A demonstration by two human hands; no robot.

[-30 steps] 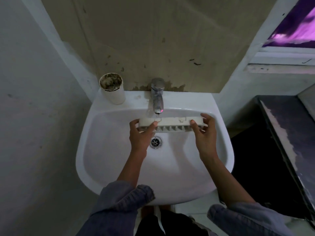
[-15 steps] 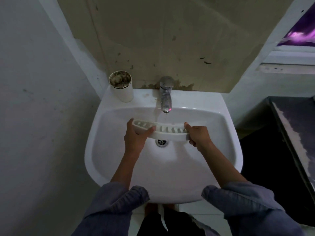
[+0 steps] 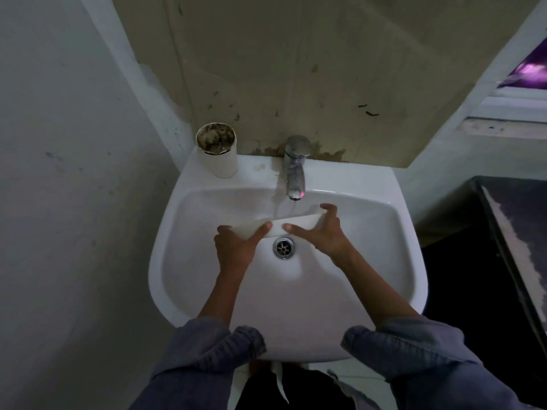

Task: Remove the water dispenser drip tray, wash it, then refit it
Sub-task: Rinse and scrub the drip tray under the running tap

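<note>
Tray (image 3: 300, 222) btwn L hand (image 3: 236, 247), R hand (image 3: 325, 232), under tap (image 3: 294, 170)

Drip tray (image 3: 299, 224): white plastic, long and narrow, smooth face toward the camera. It sits over the sink (image 3: 207, 291) bowl just above the drain (image 3: 283, 247), right end higher, with the tap (image 3: 294, 170) stream hitting its upper edge. Left hand (image 3: 236, 247) and right hand (image 3: 325, 232) grip its ends.

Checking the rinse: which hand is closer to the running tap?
The right hand, holding the drip tray just below the tap; the left hand grips its farther end.
</note>
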